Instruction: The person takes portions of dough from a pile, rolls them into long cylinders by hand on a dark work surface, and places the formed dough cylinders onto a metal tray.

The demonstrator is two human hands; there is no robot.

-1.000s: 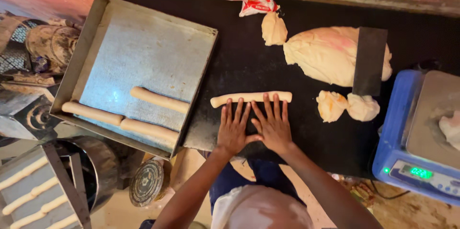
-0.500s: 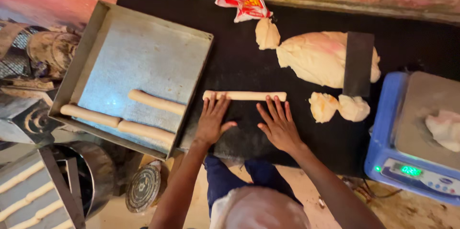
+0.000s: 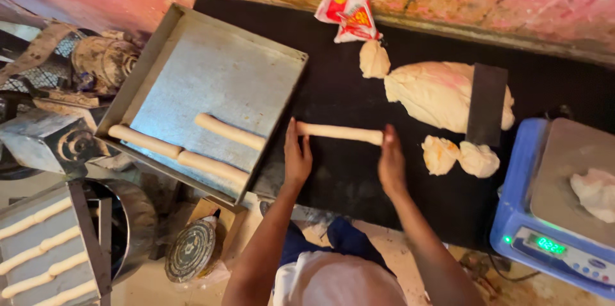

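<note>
Both hands cup the ends of the dough rope (image 3: 339,132) on the black tabletop (image 3: 339,184), left hand (image 3: 298,157) by the tray (image 3: 211,82), right hand (image 3: 391,164) apart, as if to lift it level; three ropes (image 3: 208,146) already lie in the tray.

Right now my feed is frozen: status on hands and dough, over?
Left hand and right hand clasp the ends of the dough roll on the black mat. Metal tray sits close left, three rolls inside. Nothing in between.
</note>
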